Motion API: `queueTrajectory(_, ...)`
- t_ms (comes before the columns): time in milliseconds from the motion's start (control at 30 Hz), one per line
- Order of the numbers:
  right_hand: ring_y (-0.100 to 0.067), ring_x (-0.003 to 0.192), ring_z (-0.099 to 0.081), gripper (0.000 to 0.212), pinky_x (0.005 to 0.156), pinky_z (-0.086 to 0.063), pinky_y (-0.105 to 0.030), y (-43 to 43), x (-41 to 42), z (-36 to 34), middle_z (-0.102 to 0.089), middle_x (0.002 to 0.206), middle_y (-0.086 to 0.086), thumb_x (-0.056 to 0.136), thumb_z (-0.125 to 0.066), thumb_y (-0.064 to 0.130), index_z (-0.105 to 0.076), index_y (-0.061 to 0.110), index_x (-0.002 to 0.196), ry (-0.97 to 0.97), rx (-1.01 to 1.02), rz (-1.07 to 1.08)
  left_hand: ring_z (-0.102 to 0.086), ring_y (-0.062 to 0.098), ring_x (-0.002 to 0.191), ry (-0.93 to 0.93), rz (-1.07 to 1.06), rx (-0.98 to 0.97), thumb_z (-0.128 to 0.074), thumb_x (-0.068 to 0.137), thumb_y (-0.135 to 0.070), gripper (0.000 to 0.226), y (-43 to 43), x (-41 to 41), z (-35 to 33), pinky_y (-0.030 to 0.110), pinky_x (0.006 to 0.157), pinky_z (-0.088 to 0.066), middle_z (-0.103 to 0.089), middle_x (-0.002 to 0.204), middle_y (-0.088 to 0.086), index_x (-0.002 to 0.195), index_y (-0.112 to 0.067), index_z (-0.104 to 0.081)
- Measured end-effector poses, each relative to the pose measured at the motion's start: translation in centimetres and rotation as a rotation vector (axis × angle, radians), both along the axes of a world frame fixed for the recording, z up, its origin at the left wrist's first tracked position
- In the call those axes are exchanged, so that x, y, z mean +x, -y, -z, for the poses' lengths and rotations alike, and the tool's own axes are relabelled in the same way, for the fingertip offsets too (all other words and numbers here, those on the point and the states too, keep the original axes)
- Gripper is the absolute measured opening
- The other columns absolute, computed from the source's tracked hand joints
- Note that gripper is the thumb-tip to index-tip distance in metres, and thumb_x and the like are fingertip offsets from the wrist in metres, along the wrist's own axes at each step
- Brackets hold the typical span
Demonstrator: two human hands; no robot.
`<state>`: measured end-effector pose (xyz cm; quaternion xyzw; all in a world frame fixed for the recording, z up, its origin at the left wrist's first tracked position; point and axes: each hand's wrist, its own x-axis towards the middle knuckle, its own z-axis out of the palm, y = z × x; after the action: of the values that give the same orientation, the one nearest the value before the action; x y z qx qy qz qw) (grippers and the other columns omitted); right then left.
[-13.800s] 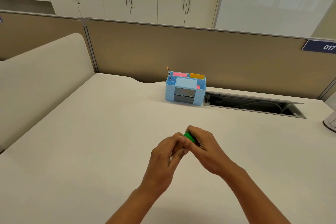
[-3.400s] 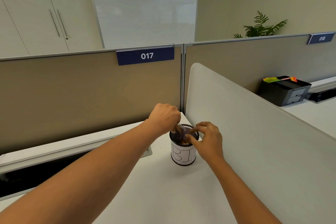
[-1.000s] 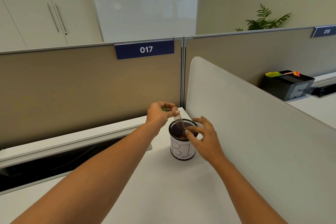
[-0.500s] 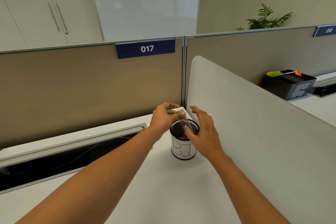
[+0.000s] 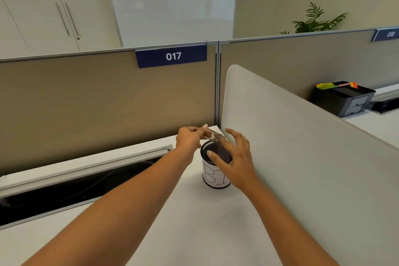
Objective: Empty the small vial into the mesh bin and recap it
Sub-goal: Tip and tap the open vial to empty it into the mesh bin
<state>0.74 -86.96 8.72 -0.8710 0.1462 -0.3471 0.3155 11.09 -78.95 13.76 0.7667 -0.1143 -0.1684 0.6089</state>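
A black mesh bin (image 5: pixel 216 153) with a white paper label stands on the white desk near the corner of the partitions. My left hand (image 5: pixel 190 139) holds a small clear vial (image 5: pixel 212 135) tilted nearly level just above the bin's far rim, mouth toward the right. My right hand (image 5: pixel 234 157) hovers over the bin's right side with fingers spread; its index finger touches the vial's mouth end and its thumb lies across the bin's front rim. The green cap does not show in this frame.
A tan partition with a blue "017" sign (image 5: pixel 171 56) runs behind. A pale side divider (image 5: pixel 291 136) rises right of the bin. An open cable trough (image 5: pixel 75 185) lies at left. A black organiser (image 5: pixel 343 97) sits on the neighbouring desk.
The vial has gone from steeply tipped into the bin to nearly level above its rim. My right hand has risen from the rim and spread its fingers by the vial's mouth.
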Motion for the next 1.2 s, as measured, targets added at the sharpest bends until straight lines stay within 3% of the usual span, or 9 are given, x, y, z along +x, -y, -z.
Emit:
queueTrajectory(167, -0.019, 0.143, 0.001, 0.054, 0.113, -0.015, -0.049, -0.4, 0.9, -0.6, -0.016, 0.154, -0.003, 0.079, -0.061, 0.045, -0.042, 0.038, 0.13, -0.139, 0.104, -0.056, -0.043, 0.01, 0.055, -0.021, 0.023, -0.033, -0.061, 0.087, -0.028, 0.028, 0.3, -0.3, 0.1, 0.021, 0.048, -0.029, -0.06, 0.069, 0.0, 0.093, -0.001, -0.069)
queueTrajectory(300, -0.019, 0.143, 0.006, 0.053, 0.113, -0.015, -0.053, -0.2, 1.6, -1.5, -0.011, 0.156, -0.003, 0.08, -0.061, 0.044, -0.043, 0.039, 0.129, -0.183, 0.16, -0.056, -0.043, 0.011, 0.056, -0.044, 0.031, -0.065, -0.062, 0.086, -0.026, 0.027, 0.3, -0.3, -0.3, 0.023, 0.049, -0.029, -0.06, 0.067, 0.0, 0.094, -0.001, -0.068)
queueTrajectory(533, -0.022, 0.142, -0.004, 0.05, 0.11, -0.023, -0.056, 0.3, 1.5, -1.5, -0.028, 0.148, -0.004, 0.078, -0.063, 0.041, -0.046, 0.043, 0.125, -0.221, 0.195, -0.006, -0.044, 0.009, 0.054, -0.046, 0.087, -0.066, -0.063, 0.086, -0.023, 0.012, 0.2, -0.5, -0.4, 0.018, 0.046, -0.031, -0.06, 0.068, 0.0, 0.082, -0.011, -0.063)
queueTrajectory(733, -0.021, 0.133, -0.023, 0.05, 0.103, -0.034, -0.05, 0.3, 1.2, -1.5, -0.037, 0.134, -0.005, 0.078, -0.062, 0.038, -0.045, 0.045, 0.125, -0.239, 0.143, 0.01, -0.044, 0.008, 0.053, 0.004, 0.061, -0.061, -0.064, 0.085, -0.021, 0.022, 0.3, -0.4, -0.5, 0.013, 0.036, -0.034, -0.058, 0.065, -0.001, 0.093, -0.001, -0.068)
queueTrajectory(900, -0.023, 0.135, -0.021, 0.049, 0.105, -0.032, -0.052, 0.3, 0.6, -1.2, -0.034, 0.138, -0.005, 0.078, -0.063, 0.038, -0.049, 0.033, 0.124, -0.272, 0.128, -0.006, -0.043, 0.014, 0.058, 0.028, -0.015, -0.045, -0.066, 0.083, -0.025, 0.021, 0.1, 0.0, -0.4, 0.021, 0.048, -0.03, -0.064, 0.082, 0.006, 0.09, -0.006, -0.07)
queueTrajectory(1100, -0.022, 0.141, -0.008, 0.045, 0.111, -0.022, -0.055, 0.8, -0.3, -0.7, -0.029, 0.147, -0.001, 0.081, -0.06, 0.036, -0.049, 0.04, 0.124, -0.305, 0.06, -0.037, -0.042, 0.015, 0.058, 0.117, -0.038, -0.065, -0.065, 0.084, -0.023, 0.021, -0.1, 0.5, -0.3, 0.025, 0.055, -0.04, -0.064, 0.09, 0.01, 0.096, -0.006, -0.07)
queueTrajectory(1200, -0.02, 0.141, -0.01, 0.04, 0.109, -0.023, -0.052, 1.0, -0.9, -0.7, -0.035, 0.145, 0.002, 0.081, -0.061, 0.03, -0.055, 0.04, 0.118, -0.23, 0.067, -0.018, -0.047, 0.018, 0.069, 0.177, -0.018, -0.099, -0.066, 0.083, -0.021, 0.02, -0.1, 0.3, 0.0, 0.028, 0.06, -0.045, -0.066, 0.093, 0.011, 0.098, -0.008, -0.069)
